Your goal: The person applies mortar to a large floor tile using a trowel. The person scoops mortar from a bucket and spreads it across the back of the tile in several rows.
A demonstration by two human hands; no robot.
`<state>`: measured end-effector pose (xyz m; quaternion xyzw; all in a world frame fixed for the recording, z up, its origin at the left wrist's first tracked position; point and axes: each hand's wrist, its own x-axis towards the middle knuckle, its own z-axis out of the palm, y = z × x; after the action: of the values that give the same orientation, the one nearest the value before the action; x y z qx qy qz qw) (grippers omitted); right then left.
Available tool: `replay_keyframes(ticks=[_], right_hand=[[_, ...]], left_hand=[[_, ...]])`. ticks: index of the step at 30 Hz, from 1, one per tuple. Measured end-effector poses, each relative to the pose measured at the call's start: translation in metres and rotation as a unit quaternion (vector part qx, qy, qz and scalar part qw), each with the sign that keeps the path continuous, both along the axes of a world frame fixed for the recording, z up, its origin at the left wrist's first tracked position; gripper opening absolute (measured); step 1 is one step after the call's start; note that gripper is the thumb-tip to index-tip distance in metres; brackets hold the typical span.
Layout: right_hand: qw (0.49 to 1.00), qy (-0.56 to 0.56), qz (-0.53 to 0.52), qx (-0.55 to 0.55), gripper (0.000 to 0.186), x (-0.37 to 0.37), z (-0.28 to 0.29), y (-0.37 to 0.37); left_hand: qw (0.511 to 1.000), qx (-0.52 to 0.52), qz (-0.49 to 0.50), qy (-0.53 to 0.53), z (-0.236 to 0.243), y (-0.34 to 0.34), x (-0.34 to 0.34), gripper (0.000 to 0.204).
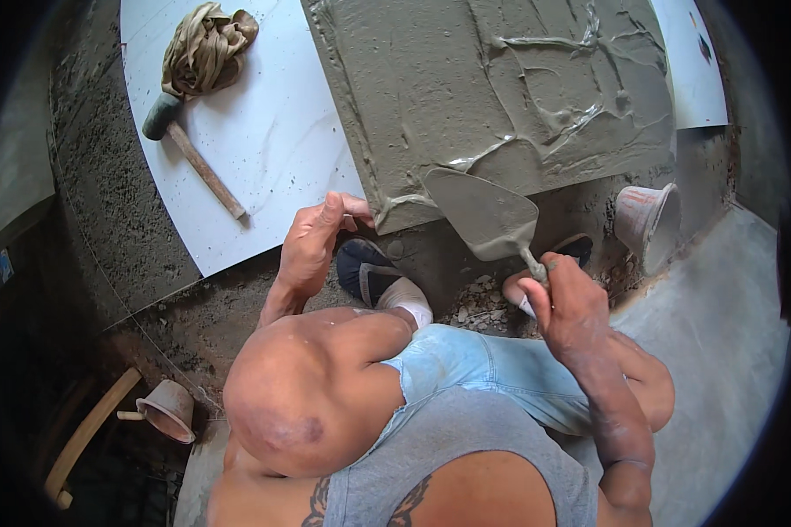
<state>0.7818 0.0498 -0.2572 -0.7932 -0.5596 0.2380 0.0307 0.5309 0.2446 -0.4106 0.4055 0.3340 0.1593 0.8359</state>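
Note:
My right hand point(576, 303) is closed round the handle of a trowel point(488, 211). Its wide, mortar-smeared blade lies at the near edge of a tile covered in wet grey mortar point(431, 97). Ridges and swirls mark the mortar, with some wet, shiny streaks. Beside the near left corner of that tile is my left hand point(310, 244), thumb raised and apart, fingers stretched to the corner. The fingertips seem to touch the edge; whether they reach under it is hidden.
White tile point(264, 132) lies at left, bearing a rubber mallet point(198, 158) and a crumpled brown cloth point(206, 48). Rough mortar bed point(105, 176) runs beyond it. One bucket point(646, 220) stands right, another point(169, 411) lower left. Rubble point(483, 303) lies between my feet.

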Motion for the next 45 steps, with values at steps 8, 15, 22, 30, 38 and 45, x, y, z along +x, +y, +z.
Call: replay_keyframes(ticks=[8, 15, 22, 30, 38, 45], right_hand=[[0.984, -0.115, 0.121, -0.065, 0.031, 0.015, 0.016, 0.026], [0.967, -0.238, 0.006, -0.085, 0.030, 0.119, 0.048, -0.001], [0.939, -0.316, -0.043, -0.128, 0.039, 0.202, 0.056, -0.030], [0.959, -0.279, 0.009, -0.048, 0.038, 0.291, 0.028, -0.032], [0.967, -0.238, 0.094, -0.007, 0.039, 0.433, 0.016, 0.051], [0.957, -0.268, 0.108, -0.028, 0.044, 0.497, 0.033, 0.185]], left_hand=[[0.999, -0.022, 0.039, -0.004, -0.007, 0.000, -0.007, 0.054], [0.998, -0.025, 0.057, 0.004, -0.003, 0.001, -0.004, 0.054], [0.995, -0.048, 0.081, 0.044, 0.005, 0.002, -0.001, 0.052], [0.979, -0.113, 0.120, 0.118, 0.009, 0.009, -0.006, 0.039], [0.974, -0.067, 0.114, 0.184, 0.056, 0.034, 0.023, 0.037], [0.961, -0.052, 0.070, 0.263, 0.094, 0.056, 0.052, 0.047]])
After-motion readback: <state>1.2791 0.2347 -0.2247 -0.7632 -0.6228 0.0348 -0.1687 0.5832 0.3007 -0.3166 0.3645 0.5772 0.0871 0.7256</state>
